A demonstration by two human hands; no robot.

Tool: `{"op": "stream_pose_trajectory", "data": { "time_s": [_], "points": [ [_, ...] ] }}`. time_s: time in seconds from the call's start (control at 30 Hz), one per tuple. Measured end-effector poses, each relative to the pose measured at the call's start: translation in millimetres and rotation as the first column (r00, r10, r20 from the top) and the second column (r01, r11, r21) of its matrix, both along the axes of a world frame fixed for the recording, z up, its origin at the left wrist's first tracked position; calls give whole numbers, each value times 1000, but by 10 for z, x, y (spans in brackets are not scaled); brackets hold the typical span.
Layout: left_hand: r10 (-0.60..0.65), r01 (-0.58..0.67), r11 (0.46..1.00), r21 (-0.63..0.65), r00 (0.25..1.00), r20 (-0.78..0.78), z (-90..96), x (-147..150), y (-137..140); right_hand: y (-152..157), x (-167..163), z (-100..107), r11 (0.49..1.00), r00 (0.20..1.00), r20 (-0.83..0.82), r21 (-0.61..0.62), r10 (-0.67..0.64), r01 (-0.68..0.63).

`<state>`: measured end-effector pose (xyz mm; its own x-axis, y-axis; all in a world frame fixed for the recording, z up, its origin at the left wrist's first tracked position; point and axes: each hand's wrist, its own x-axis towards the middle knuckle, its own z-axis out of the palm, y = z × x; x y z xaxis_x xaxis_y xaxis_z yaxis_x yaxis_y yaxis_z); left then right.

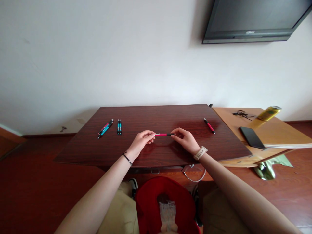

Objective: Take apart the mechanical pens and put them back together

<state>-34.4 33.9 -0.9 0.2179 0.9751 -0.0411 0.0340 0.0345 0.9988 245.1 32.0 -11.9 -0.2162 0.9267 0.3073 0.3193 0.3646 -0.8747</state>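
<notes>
Between my hands, a red pen (162, 134) with a black grip section lies level, close above the dark wooden table (151, 117). My left hand (143, 139) pinches its left end, and my right hand (184, 139) pinches the black end; both tips are partly hidden by fingers. Off to the right lies another red pen (209, 125), slanted. Two blue pens (119, 127) stand side by side to the left of my left hand. Farther left is a small bunch of pens (105, 128), red and blue, touching one another.
On the lighter side table (287, 130) at the right are a black phone (252, 137), a yellow can (269, 113) and a black cable (243, 114). A white wall rises behind, with a television (251, 22) mounted upper right. A red stool (146, 201) sits between the legs.
</notes>
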Motion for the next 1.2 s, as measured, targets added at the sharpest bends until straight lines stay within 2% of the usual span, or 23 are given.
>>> {"op": "stream_pose_trajectory", "data": {
  "time_s": [0.27, 0.57, 0.77, 1.03, 1.2],
  "points": [
    [-13, 13, 1000, 7, 1000, -20, -38, 26, 49, -6, 31, 46, 999, 998, 64, -38, 26, -24],
    [-1, 1, 1000, -1, 1000, -5, -37, 42, 45, 10, 68, -23, 1000, 1000, 2, 12, 1, -1],
    [-6, 7, 1000, 21, 1000, -21, -24, 47, 24, -29, 71, 26, 999, 998, 54, -38, 28, -26],
    [-9, 10, 1000, 22, 1000, -29, -31, 44, 28, -15, 89, -22, 1000, 999, 32, 14, 3, -3],
    [-7, 8, 1000, 29, 999, -33, -44, 48, 34, -38, 79, 21, 1000, 998, 55, -20, 15, -14]
  ]
}}
